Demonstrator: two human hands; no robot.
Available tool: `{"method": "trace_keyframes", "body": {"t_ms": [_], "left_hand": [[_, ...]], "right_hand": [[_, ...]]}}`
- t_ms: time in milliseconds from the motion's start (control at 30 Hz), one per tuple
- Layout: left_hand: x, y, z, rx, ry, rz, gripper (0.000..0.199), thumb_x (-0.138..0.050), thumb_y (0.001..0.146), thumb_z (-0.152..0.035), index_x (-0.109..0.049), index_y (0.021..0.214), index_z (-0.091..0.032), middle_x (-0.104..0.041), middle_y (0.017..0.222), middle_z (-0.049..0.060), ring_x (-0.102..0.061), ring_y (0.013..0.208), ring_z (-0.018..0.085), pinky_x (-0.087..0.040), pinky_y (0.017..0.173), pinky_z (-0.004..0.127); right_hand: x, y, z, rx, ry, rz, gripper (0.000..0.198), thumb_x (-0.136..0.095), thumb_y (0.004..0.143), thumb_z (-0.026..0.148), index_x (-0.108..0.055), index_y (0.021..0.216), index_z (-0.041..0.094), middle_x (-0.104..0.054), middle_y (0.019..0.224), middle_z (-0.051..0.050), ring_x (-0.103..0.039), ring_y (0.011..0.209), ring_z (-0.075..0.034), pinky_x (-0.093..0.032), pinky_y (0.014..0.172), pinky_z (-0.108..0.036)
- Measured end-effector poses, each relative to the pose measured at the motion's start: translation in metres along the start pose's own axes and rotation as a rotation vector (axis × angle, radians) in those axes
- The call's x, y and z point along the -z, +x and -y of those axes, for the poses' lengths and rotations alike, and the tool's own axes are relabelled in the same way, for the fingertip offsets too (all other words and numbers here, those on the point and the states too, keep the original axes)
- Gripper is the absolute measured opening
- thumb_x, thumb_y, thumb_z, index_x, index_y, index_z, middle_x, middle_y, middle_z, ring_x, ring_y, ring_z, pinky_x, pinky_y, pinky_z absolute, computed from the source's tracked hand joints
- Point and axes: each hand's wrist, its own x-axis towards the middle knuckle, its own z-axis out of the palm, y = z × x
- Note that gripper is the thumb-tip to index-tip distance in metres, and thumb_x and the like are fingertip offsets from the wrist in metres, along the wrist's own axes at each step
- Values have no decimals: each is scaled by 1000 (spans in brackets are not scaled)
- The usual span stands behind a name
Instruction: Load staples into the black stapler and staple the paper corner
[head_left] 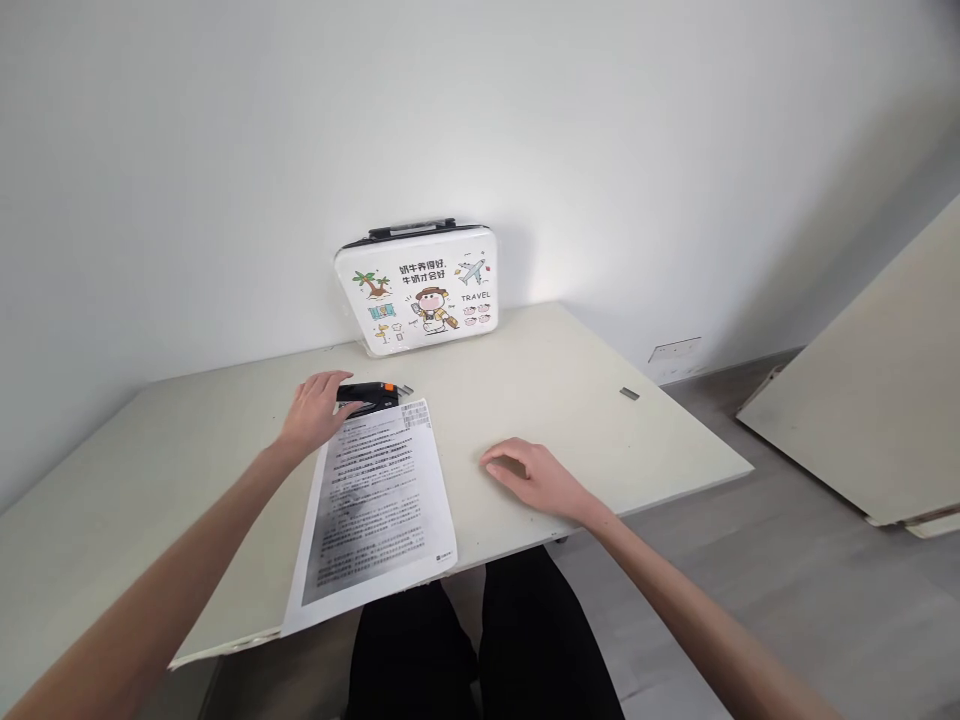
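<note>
Stapler [378, 393] pinched by left hand [312, 408], at top of paper [379, 505], right hand [534, 478] loosely curled, well apart

Stapler [369, 392] looks plastic, sheet [375, 500] matt ppr, tbl [540, 385] smooth.

i see a black stapler [369, 391] with an orange patch, white paper [375, 500] striped with dark print, and a white case [390, 282] covered in colourful cartoons.
</note>
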Motion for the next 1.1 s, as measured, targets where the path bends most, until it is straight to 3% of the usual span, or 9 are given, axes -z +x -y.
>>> {"method": "trace_keyframes", "body": {"t_ms": [100,167,367,500,600,733,933,1100], "left_hand": [[2,19,7,120,-91,215,55,-58,88,-64,-68,122,-21,-75,120,12,-68,111,36,-51,93,44],[4,23,8,174,-134,262,57,-59,86,-68,-70,119,-23,-77,113,10,-70,103,34,-53,82,39],[28,4,-17,109,-138,87,47,-52,93,-62,-68,117,-25,-75,120,8,-70,102,30,-52,83,38],[49,-10,-54,10,-187,4,47,-54,96,-63,-66,120,-25,-76,117,7,-71,93,26,-54,83,37],[54,-16,-91,-82,-263,-3,45,-59,96,-62,-66,119,-24,-77,113,6,-73,90,25,-56,83,36],[41,-26,-147,-188,-354,53,35,-61,97,-54,-65,116,-25,-76,114,5,-73,94,25,-55,82,37],[1,-37,-214,-200,-425,159,26,-65,97,-46,-64,112,-25,-76,110,2,-73,90,24,-55,75,36],[-22,-40,-242,-199,-466,171,22,-66,96,-43,-65,109,-25,-76,111,3,-73,90,24,-55,74,37]], "right_hand": [[0,1,-1,4,10,-8,25,-52,105,40,-72,116,31,-74,128,-2,-67,118,-23,-54,85,-38],[0,1,-2,7,18,-9,25,-52,105,40,-73,115,31,-75,127,-2,-67,118,-24,-54,88,-39],[0,3,-5,25,29,-19,26,-51,104,40,-74,113,30,-76,125,-3,-68,116,-24,-54,90,-40],[-2,3,-6,27,54,-50,27,-50,104,42,-73,113,30,-76,123,-3,-69,113,-25,-54,81,-36],[-2,3,-11,-5,120,-170,29,-50,103,45,-72,111,28,-77,121,-5,-70,113,-26,-54,78,-35],[7,5,-26,-99,270,-368,28,-53,101,49,-69,103,26,-77,113,-7,-72,110,-25,-54,96,-40],[37,-1,-40,-120,363,-334,36,-56,98,59,-68,106,26,-78,110,-7,-73,104,-24,-54,103,-42],[43,-6,-39,-134,239,-361,41,-50,100,62,-69,105,25,-77,111,-8,-71,107,-25,-53,100,-39]]}}
